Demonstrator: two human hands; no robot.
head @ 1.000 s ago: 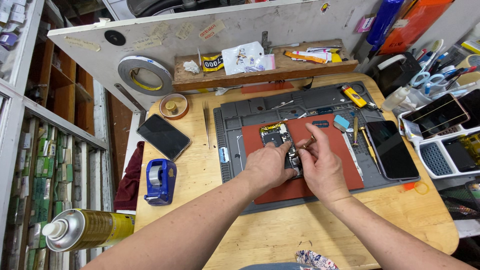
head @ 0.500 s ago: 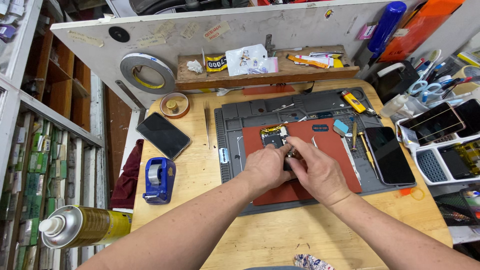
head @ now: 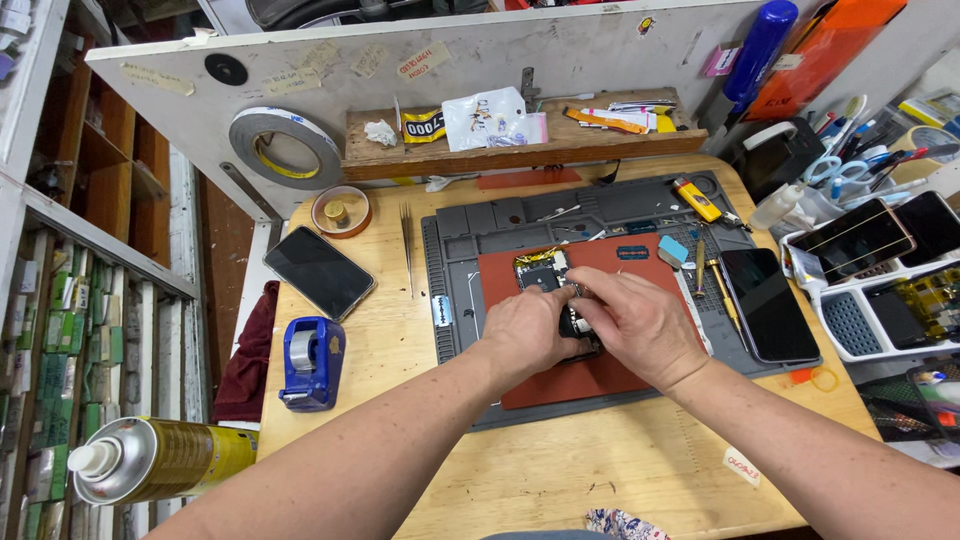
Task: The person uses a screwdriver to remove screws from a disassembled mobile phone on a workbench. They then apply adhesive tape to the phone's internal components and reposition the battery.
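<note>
Compared to a second ago the right hand (head: 640, 325) has dropped its raised fingers and now lies curled flat beside the left hand (head: 525, 330), both pinching the opened black phone with exposed circuit board (head: 548, 275) mid-way along the red rubber mat (head: 610, 375) on the round wooden table (head: 560, 470).

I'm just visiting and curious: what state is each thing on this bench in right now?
Opened phone: lying on the red mat, insides showing.
Left hand: pressing on the phone.
Right hand: pressing on the phone.
Black phone: flat, screen dark.
Tweezers: lying untouched.
Spray can: on its side.
</note>
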